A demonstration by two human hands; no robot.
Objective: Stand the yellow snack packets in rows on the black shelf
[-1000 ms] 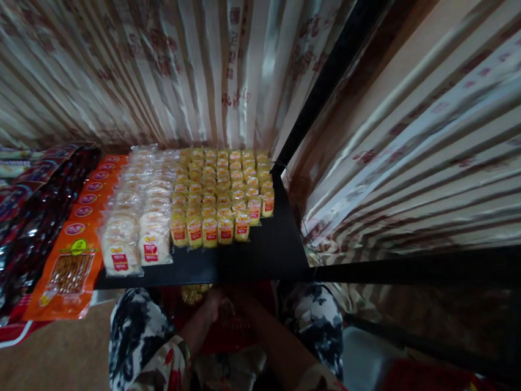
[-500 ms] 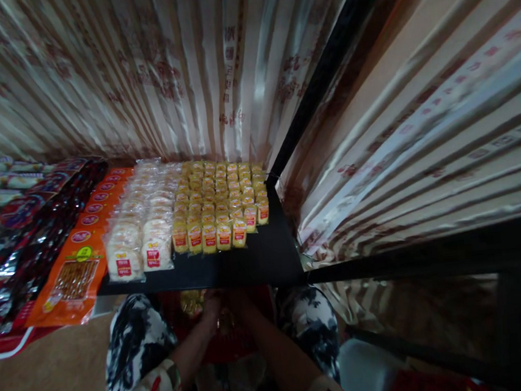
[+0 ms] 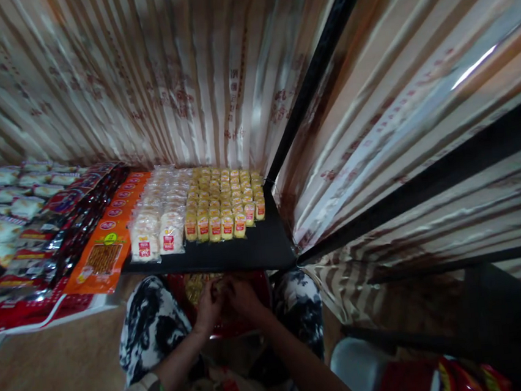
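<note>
Between the knees, below the shelf edge, lies a dark red bag or box (image 3: 239, 328), its exact kind unclear in the dim light. Small yellow wrapped packets (image 3: 193, 289) show at its left side. My left hand (image 3: 208, 306) and my right hand (image 3: 242, 297) meet above it, fingers curled inward and close together. Whatever they pinch is too dark and small to make out. On the black shelf (image 3: 265, 241) just beyond, yellow wrapped snack packets (image 3: 215, 227) stand in tight rows, with clear packs of white round crackers (image 3: 170, 232) to their left.
Further left lie an orange snack bag (image 3: 103, 260), dark shiny packs (image 3: 57, 239) and white packs (image 3: 9, 195). A pleated printed curtain (image 3: 175, 74) hangs behind and to the right. Black metal posts (image 3: 318, 79) frame the corner. A pale stool (image 3: 357, 361) stands lower right.
The view has shifted, so the shelf goods sit slightly higher and the left-hand goods further right. My hands now show more fully below the shelf edge, still together over the red container.
</note>
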